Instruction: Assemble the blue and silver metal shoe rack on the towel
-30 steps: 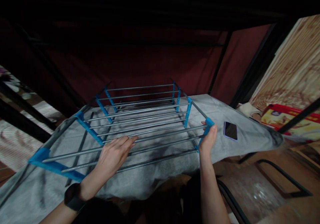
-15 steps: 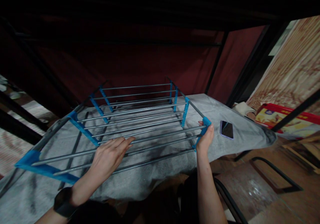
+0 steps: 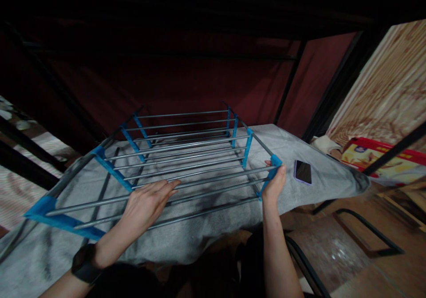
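Note:
A rack of grey metal tubes with blue plastic connectors (image 3: 199,145) lies on its side across a grey cloth. My left hand (image 3: 148,200) is closed over the nearest long tubes, its palm down and part of its fingers hidden beneath. At the right end, my right hand (image 3: 274,184) wraps round the near blue connector (image 3: 274,162), with the thumb on one side and fingertips showing on the other. Another blue connector (image 3: 46,209) joins the tubes at the near left corner. A dark watch (image 3: 87,262) sits on my left wrist.
A phone (image 3: 303,172) with a purple edge lies on the grey cloth (image 3: 266,138) to the right. Beyond the rack stands a dark red panel (image 3: 199,80) with black frame bars. A red and yellow box (image 3: 382,158) and a black tubular chair part (image 3: 369,229) are at the right.
Both hands keep their places on the rack. The whole view has shifted very slightly; the rack's near left corner appears a little further right and higher.

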Demonstrator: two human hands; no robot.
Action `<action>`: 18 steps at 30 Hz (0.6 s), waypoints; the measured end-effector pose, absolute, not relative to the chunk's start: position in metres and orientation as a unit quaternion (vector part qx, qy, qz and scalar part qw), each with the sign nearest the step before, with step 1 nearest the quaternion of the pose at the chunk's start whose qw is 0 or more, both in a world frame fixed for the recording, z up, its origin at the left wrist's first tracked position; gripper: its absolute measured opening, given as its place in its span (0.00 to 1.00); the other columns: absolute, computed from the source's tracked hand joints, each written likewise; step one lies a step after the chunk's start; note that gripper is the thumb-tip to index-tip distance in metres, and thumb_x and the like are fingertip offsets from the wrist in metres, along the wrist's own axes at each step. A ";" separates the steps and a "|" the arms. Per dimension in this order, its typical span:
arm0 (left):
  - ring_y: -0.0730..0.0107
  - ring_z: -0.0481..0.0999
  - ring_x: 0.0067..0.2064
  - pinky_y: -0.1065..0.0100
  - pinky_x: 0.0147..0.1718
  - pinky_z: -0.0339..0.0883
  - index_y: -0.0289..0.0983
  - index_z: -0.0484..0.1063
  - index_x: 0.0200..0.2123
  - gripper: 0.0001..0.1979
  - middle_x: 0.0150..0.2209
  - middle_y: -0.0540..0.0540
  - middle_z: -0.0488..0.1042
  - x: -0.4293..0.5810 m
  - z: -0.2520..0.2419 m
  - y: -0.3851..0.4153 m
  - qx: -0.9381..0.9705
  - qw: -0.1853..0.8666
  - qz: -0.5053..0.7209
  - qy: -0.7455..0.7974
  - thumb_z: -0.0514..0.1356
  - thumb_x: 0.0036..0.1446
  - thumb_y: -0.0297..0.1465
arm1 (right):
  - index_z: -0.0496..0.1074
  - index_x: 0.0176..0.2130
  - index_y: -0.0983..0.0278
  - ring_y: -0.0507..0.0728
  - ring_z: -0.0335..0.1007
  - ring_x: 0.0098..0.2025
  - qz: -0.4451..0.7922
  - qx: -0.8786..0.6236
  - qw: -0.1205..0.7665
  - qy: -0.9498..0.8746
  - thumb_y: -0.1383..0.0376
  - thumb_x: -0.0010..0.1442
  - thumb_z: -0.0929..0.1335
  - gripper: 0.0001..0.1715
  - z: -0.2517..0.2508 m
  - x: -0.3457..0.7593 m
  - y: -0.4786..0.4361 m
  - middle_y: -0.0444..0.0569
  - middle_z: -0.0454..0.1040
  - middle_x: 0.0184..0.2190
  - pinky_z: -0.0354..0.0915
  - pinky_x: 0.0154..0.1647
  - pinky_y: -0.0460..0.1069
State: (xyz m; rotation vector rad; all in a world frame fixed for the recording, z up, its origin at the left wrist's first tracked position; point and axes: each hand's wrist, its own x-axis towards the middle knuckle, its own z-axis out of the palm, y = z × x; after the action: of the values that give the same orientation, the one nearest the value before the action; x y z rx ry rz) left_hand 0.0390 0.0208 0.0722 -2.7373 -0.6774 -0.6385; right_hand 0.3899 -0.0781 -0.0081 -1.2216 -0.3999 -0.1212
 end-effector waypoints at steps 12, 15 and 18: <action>0.63 0.79 0.46 0.68 0.42 0.72 0.42 0.73 0.53 0.22 0.46 0.45 0.79 0.037 0.062 0.028 -0.946 -0.007 -0.183 -0.266 0.45 0.67 0.42 | 0.73 0.50 0.66 0.58 0.68 0.43 -0.056 -0.596 0.778 -0.192 0.44 0.66 0.53 0.36 -0.005 0.387 -0.082 0.51 0.76 0.38 0.62 0.45 0.54; 0.63 0.79 0.46 0.68 0.42 0.72 0.43 0.72 0.55 0.22 0.46 0.45 0.79 0.036 0.061 0.028 -0.944 -0.007 -0.200 -0.261 0.46 0.67 0.42 | 0.73 0.49 0.66 0.58 0.69 0.41 -0.053 -0.585 0.786 -0.193 0.45 0.66 0.54 0.35 -0.005 0.386 -0.081 0.51 0.76 0.37 0.63 0.45 0.54; 0.60 0.79 0.47 0.66 0.43 0.73 0.42 0.72 0.55 0.23 0.47 0.44 0.79 0.036 0.070 0.027 -0.944 0.025 -0.204 -0.259 0.45 0.68 0.43 | 0.73 0.49 0.67 0.57 0.68 0.40 -0.055 -0.586 0.787 -0.185 0.45 0.66 0.54 0.35 -0.005 0.387 -0.080 0.51 0.75 0.37 0.63 0.46 0.55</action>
State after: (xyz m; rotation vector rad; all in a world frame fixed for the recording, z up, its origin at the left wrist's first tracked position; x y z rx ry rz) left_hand 0.0356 0.0270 0.0704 -2.9176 -0.8022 -0.6321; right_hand 0.3868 -0.0798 -0.0048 -1.2621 -0.3987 -0.1181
